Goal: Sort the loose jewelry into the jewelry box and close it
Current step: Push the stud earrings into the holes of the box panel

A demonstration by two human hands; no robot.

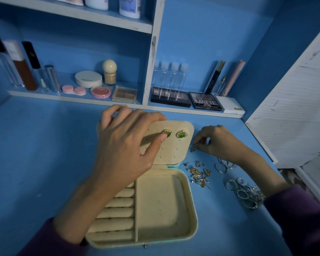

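The table [35,154] is blue all over. Under the left hand [126,145] the jewelry box [193,209] is cream inside with a mint-green outer edge; its cream panel [174,150] is dotted with small dark holes and bears two green earrings [181,134] rimmed in gold. At the fingertips of the right hand [216,141] a small stud [192,149] looks dark green. Below that hand lie gold pieces [200,175] and silver rings [246,194]. Both sleeves [299,215] are purple.

Illumination is dim and cool; a blue cast covers the frame. The left hand [126,145] casts a soft shadow onto the jewelry box [161,206] lining below it. Wide-angle distortion curves the shelf [72,98] edge toward 9 and 3 o'clock. Bottles [129,6] at 12 o'clock appear soft. Corners darken.
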